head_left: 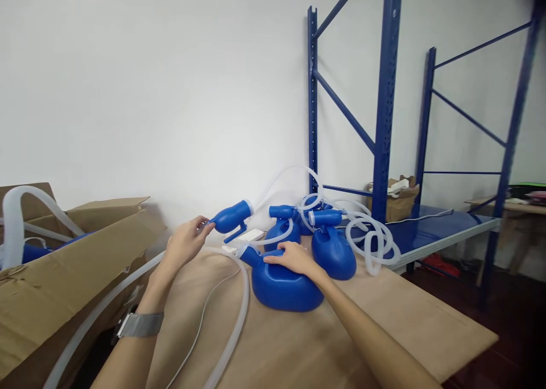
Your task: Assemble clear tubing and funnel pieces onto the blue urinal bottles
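Observation:
My left hand (187, 241) pinches the narrow end of a blue plastic urinal head (232, 216), holding it above the table with its wide white-rimmed end to the right. My right hand (294, 258) grips the top of a blue urinal bottle (288, 292) standing on the table, its neck (251, 255) pointing up and left. A translucent hose (243, 315) curves across the table in front of my left hand. Whether it joins the bottle's neck is hard to make out. Behind stand more blue bottles (335, 255) with heads and coiled hoses (373, 244).
An open cardboard box (77, 286) with hoses and blue parts stands left of the table (341, 343). A thin white cable (200, 321) and a white power strip (249, 236) lie on the table. Blue metal racking (384, 104) rises behind right, with a paper bag (401, 201) on its shelf.

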The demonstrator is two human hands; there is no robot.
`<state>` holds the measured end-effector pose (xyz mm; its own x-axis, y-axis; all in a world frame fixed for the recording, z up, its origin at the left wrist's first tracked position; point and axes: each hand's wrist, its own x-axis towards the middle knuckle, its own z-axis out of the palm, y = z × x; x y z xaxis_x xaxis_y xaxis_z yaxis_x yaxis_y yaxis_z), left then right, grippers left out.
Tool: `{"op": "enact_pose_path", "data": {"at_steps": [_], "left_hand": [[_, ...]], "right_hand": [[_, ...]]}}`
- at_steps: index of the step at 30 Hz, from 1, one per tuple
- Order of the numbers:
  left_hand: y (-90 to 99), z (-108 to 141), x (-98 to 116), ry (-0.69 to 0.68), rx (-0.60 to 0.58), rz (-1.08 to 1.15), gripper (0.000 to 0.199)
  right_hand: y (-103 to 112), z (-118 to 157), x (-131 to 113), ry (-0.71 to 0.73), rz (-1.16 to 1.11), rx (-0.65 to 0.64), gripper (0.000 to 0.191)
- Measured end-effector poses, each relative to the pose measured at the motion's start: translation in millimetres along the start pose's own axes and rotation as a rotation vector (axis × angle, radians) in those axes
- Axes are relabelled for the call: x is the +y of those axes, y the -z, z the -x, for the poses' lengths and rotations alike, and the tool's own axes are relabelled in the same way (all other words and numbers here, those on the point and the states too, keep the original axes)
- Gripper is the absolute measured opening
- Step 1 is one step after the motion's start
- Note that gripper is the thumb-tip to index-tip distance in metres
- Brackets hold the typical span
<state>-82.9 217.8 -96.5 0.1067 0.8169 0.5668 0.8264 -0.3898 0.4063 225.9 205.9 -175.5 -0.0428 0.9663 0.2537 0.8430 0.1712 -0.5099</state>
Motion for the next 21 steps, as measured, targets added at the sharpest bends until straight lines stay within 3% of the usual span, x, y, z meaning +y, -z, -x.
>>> {"op": "enact_pose_path", "data": {"at_steps": [3, 6, 8, 10, 13, 18, 21], "left_hand": [[-13.7, 2.5, 21.4, -0.024, 0.080, 0.134, 0.041], [-41.1, 14.5, 51.9, -0.016, 0.045, 0.249, 0.038], [-64.7, 26.6, 70.3, -0.041, 0.064, 0.179, 0.032], [-86.8, 38.6, 83.2, -0.082, 0.011, 0.136, 0.029], [-107.4, 50.4, 91.4, -0.110, -0.060, 0.022, 0.028], [-106.5, 50.4, 86.6, -0.119, -0.160, -0.210, 0.028], [-91.8, 46.3, 79.2, -0.128, -0.232, -0.233, 0.027]], "right_hand": [[-0.2, 1.0, -1.3, -0.028, -0.042, 0.007, 0.061], [-4.1, 2.3, 0.1, -0.054, -0.275, 0.005, 0.057], [-10.5, 4.0, 1.6, -0.034, -0.515, 0.042, 0.054], [-18.8, 6.3, 2.4, -0.020, -0.699, 0.125, 0.044], [-29.9, 9.8, 1.1, -0.116, -0.729, 0.274, 0.045], [-34.3, 15.8, -8.9, -0.215, -0.460, 0.398, 0.077], [-31.2, 20.3, -17.3, -0.212, -0.314, 0.404, 0.073]]}}
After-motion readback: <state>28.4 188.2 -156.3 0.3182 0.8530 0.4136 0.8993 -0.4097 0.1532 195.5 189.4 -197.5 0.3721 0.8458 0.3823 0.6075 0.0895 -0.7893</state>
